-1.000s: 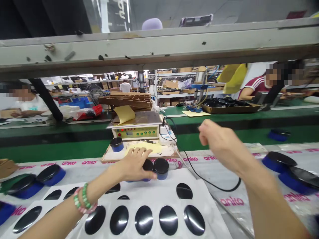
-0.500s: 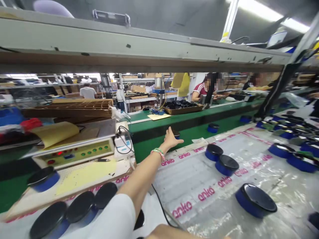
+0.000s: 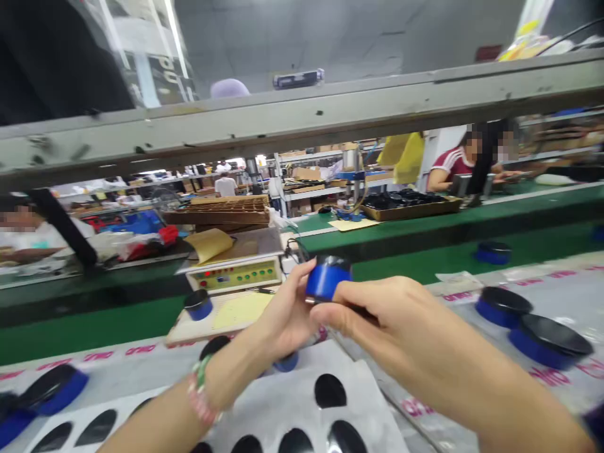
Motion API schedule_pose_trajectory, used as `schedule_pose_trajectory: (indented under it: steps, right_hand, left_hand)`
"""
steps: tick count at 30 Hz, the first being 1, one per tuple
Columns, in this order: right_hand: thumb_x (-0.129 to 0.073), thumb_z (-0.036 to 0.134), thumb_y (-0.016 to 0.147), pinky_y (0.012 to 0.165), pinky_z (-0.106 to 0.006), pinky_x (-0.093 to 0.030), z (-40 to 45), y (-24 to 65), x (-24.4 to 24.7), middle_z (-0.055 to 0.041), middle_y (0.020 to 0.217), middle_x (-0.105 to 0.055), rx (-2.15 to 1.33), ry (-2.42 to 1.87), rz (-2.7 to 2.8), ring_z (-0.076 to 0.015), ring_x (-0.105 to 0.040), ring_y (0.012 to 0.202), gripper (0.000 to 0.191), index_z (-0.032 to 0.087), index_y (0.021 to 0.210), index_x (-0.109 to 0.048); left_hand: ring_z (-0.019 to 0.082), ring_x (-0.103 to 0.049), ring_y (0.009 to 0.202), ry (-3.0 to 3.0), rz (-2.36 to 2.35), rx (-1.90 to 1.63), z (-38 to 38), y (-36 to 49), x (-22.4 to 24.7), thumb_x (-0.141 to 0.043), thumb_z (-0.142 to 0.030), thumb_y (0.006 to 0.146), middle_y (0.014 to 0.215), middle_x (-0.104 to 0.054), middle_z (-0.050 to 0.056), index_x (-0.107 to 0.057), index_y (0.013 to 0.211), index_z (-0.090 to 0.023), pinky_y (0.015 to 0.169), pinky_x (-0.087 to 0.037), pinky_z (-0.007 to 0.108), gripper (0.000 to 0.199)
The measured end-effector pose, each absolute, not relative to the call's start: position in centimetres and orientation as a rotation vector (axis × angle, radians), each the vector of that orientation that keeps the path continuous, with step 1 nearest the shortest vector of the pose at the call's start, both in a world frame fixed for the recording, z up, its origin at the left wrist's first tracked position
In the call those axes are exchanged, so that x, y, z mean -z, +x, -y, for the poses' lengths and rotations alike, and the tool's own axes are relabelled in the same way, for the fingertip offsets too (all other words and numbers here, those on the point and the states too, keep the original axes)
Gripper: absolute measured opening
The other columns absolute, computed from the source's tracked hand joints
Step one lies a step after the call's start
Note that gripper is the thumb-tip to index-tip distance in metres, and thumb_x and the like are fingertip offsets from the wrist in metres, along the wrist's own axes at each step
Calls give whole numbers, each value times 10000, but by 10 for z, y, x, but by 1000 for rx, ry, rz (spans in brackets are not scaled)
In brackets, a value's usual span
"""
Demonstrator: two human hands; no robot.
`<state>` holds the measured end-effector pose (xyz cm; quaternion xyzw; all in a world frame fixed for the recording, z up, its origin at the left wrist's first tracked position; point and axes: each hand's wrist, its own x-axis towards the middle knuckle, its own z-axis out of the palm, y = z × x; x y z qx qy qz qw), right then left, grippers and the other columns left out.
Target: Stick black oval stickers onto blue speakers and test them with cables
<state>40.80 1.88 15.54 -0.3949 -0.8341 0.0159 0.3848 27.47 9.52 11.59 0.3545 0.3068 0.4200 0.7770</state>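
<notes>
A round blue piece with a glossy black top [image 3: 325, 280] is held up between my two hands, tilted a little. My left hand [image 3: 292, 308], with a beaded bracelet at the wrist, has its fingers closed around the piece's left side. At the lower right edge, my right hand [image 3: 387, 314] pinches it between thumb and forefinger; something dark under those fingers is hard to make out. Below my hands lies a white sheet with several black round discs [image 3: 330, 391]. Another blue piece [image 3: 286, 362] is partly hidden behind my left wrist.
Several like pieces [image 3: 550, 340] stand on the plastic-covered bench, and one [image 3: 493, 252] is on the green belt [image 3: 425, 248]. A control box [image 3: 236, 274] sits beyond my left hand. A shelf beam [image 3: 292, 116] crosses above. A person [image 3: 453, 167] sits across the belt.
My left hand was stretched out open by a piece on the green belt; now it is drawn back, holding a blue piece. My right hand has risen to the piece. The view has swung left.
</notes>
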Motion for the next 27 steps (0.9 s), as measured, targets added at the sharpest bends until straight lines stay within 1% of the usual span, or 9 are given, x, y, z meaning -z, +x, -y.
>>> schedule_pose_trajectory:
  steps: [2, 5, 9, 11, 14, 17, 19, 22, 27]
  right_hand:
    - [-465, 341, 967, 427, -228, -267, -25, 396, -152, 71, 541, -539, -158, -1057, 2134, -85, -462, 482, 373, 223, 614, -491]
    - [-389, 378, 990, 478, -212, -310, -30, 373, -141, 73, 627, -571, -422, -1114, 2194, -91, -469, 544, 365, 231, 669, -481]
    - [-329, 438, 1000, 554, -225, -343, -31, 347, -129, 53, 719, -575, -619, -1113, 2222, -113, -482, 637, 360, 237, 740, -477]
    - [-313, 434, 1003, 565, -238, -340, -32, 339, -126, 43, 707, -557, -626, -1085, 2232, -121, -464, 630, 370, 229, 735, -466]
    - [-305, 395, 1010, 583, -249, -343, -34, 331, -124, 34, 716, -557, -613, -1035, 2243, -123, -470, 632, 354, 221, 750, -472]
    - [-323, 341, 1014, 607, -241, -356, -36, 327, -123, 34, 742, -573, -580, -959, 2241, -115, -499, 653, 310, 218, 788, -495]
    - [-336, 306, 1014, 609, -234, -357, -37, 327, -122, 36, 752, -580, -557, -915, 2253, -108, -507, 656, 282, 217, 811, -511]
    - [-359, 272, 1007, 564, -238, -334, -37, 326, -119, 41, 710, -557, -497, -896, 2269, -103, -481, 606, 274, 212, 782, -503]
    - [-385, 239, 997, 529, -252, -316, -32, 324, -114, 42, 660, -535, -379, -883, 2252, -104, -480, 568, 273, 210, 742, -478]
  left_hand:
    - [188, -667, 759, 650, -630, -883, -61, 225, -112, -469, -439, 910, 862, -679, 111, -650, 921, -80, 702, -550, 283, 403]
    - [225, -681, 836, 477, -564, -938, -32, 173, -104, -531, -476, 882, 969, -690, 146, -643, 1037, -85, 603, -537, 216, 436]
    - [228, -687, 812, 446, -565, -1056, -26, 143, -104, -568, -374, 884, 946, -709, 160, -658, 1025, -72, 708, -572, 323, 345]
    - [218, -687, 780, 441, -526, -1072, -28, 139, -106, -532, -377, 902, 902, -719, 140, -677, 977, -88, 717, -570, 345, 331]
    - [203, -689, 739, 471, -478, -1035, -30, 138, -107, -464, -348, 934, 886, -724, 130, -689, 957, -98, 632, -557, 288, 337]
    - [220, -698, 807, 507, -414, -979, -32, 137, -105, -399, -335, 964, 969, -722, 151, -678, 1035, -106, 692, -571, 329, 368]
    - [235, -699, 847, 516, -393, -963, -33, 136, -103, -391, -404, 969, 1008, -714, 169, -666, 1081, -92, 724, -578, 351, 431]
    - [232, -705, 834, 511, -439, -982, -33, 135, -102, -416, -481, 951, 993, -716, 182, -661, 1098, -67, 713, -591, 337, 503]
    - [229, -688, 877, 574, -592, -1061, -26, 138, -103, -576, -457, 879, 1044, -706, 157, -655, 1069, -98, 762, -587, 368, 413]
